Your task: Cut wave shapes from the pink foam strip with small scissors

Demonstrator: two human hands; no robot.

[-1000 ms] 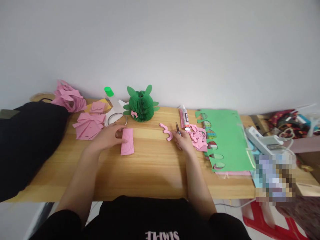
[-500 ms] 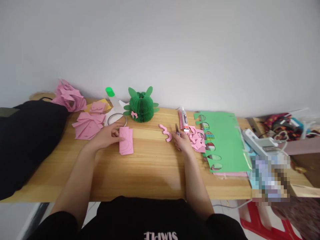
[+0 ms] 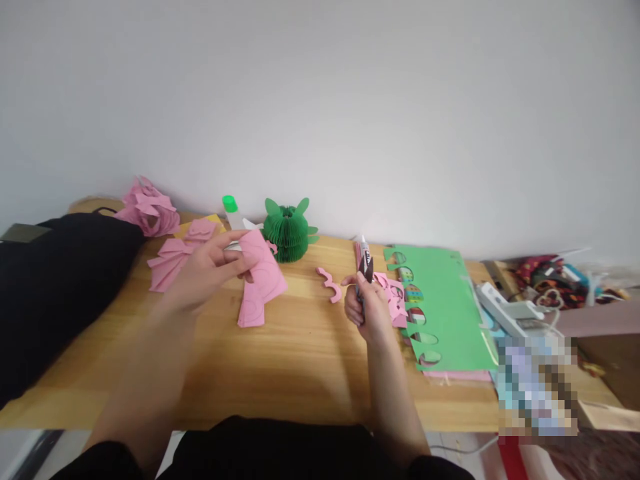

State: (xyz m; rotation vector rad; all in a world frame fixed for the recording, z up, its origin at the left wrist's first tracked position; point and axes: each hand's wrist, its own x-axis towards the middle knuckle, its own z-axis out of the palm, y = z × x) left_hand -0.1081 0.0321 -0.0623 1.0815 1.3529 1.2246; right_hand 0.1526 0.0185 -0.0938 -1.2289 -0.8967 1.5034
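scissors (image 3: 365, 269) stand tips-up in the closed right hand (image 3: 370, 313), safely apart from the folded pink paper (image 3: 260, 283) that the left hand (image 3: 207, 273) pinches above the table (image 3: 300, 353), seemingly tilted for viewing.

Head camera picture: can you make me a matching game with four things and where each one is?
1. pink folded paper
2. small scissors
3. green paper ball
4. pink curly scrap

A. held in the right hand
B. lying on the table between the two hands
C. held in the left hand
D. at the back of the table, near the wall

Pairs: 1-C, 2-A, 3-D, 4-B.
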